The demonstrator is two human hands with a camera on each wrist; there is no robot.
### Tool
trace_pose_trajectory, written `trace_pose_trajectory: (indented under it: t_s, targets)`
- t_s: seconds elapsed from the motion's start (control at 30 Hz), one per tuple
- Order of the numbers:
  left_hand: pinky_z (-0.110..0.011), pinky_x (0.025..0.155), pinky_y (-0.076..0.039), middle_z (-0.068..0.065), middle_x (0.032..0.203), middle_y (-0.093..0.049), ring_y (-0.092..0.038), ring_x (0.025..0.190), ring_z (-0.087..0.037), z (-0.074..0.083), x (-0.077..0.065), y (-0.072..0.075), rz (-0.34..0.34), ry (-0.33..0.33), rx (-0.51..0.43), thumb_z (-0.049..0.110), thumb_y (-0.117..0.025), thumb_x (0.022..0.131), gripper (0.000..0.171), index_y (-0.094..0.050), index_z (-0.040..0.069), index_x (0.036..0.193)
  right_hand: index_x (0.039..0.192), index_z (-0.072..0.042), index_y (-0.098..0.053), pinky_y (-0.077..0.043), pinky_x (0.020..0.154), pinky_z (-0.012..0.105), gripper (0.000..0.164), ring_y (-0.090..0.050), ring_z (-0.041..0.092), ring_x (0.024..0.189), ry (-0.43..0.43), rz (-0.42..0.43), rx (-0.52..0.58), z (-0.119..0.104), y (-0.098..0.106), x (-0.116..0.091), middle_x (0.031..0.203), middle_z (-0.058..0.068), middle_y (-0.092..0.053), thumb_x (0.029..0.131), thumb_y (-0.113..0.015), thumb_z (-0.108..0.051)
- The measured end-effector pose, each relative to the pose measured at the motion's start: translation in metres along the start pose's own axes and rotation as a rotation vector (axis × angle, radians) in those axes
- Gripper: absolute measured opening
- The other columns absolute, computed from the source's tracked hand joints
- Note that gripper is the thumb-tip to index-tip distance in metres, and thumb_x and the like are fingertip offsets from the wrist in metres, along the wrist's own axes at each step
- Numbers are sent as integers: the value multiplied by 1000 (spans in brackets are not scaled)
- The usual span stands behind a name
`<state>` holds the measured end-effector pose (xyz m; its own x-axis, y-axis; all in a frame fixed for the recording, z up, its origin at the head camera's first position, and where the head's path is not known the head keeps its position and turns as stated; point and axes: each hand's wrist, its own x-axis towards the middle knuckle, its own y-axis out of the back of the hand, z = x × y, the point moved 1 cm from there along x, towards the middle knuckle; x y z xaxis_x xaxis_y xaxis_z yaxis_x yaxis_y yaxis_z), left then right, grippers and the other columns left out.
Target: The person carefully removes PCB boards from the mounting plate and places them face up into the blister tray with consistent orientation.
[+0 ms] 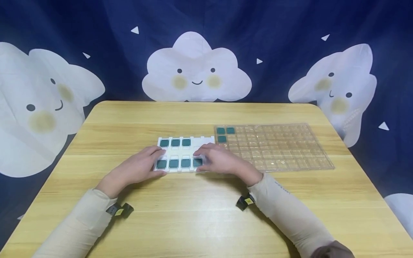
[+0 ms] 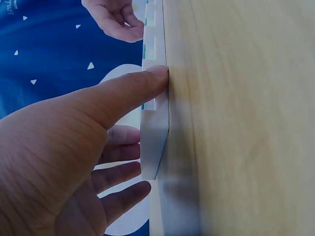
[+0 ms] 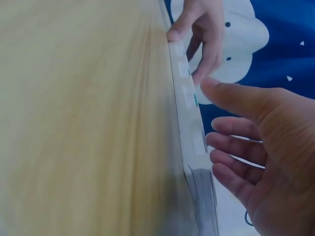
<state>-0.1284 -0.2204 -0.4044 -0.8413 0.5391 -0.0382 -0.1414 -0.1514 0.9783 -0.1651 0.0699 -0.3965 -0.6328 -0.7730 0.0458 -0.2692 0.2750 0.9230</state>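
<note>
A white tray [image 1: 174, 153] lies on the table, with dark green square chips [image 1: 175, 142] in two rows of slots. Gripping its left end is my left hand [image 1: 137, 168], thumb [image 2: 156, 73] against the front edge and fingers along the left side. My right hand [image 1: 221, 160] hovers over the right part, thumb and fingers apart on either side of the last chip [image 1: 198, 162] in the front row. In the right wrist view, its fingertips [image 3: 216, 139] are spread close above the tray surface. The hand covers part of the tray's right end.
A clear plastic tray [image 1: 274, 147] with many small pockets lies right of the white one, adjoining it; three green chips [image 1: 221, 131] sit in its back left corner. The wooden table [image 1: 206, 211] ends at a blue curtain [image 1: 274, 21] with clouds.
</note>
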Motion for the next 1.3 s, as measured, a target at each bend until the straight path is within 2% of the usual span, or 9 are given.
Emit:
trace_pose_trajectory:
  t_s: [0.13, 0.37, 1.3]
  targets:
    - [-51, 112, -34, -22, 144, -43, -40, 133, -37, -1, -1, 0, 1, 0, 3, 51, -69, 87, 83, -43, -4, 144, 127, -14, -64, -42, 104, 34, 54, -55, 17, 116, 10, -5, -30, -1, -3, 0, 122, -3, -64, 84, -75, -45]
    - [-52, 112, -34, -23, 143, -44, -41, 132, -38, 0, -1, 0, -1, -2, -9, 49, -70, 87, 82, -44, -4, 143, 122, -10, -66, -44, 102, 32, 51, -57, 19, 111, 52, 9, -64, -4, -5, 1, 117, 1, -66, 83, -77, -41]
    - [-52, 111, -34, -24, 143, -44, -41, 132, -38, 0, 0, 2, 1, -2, -14, 49, -70, 87, 82, -44, -4, 143, 119, -10, -67, -45, 101, 33, 42, -58, 19, 110, 40, 34, -158, -8, -7, 1, 114, 1, -67, 88, -72, -38]
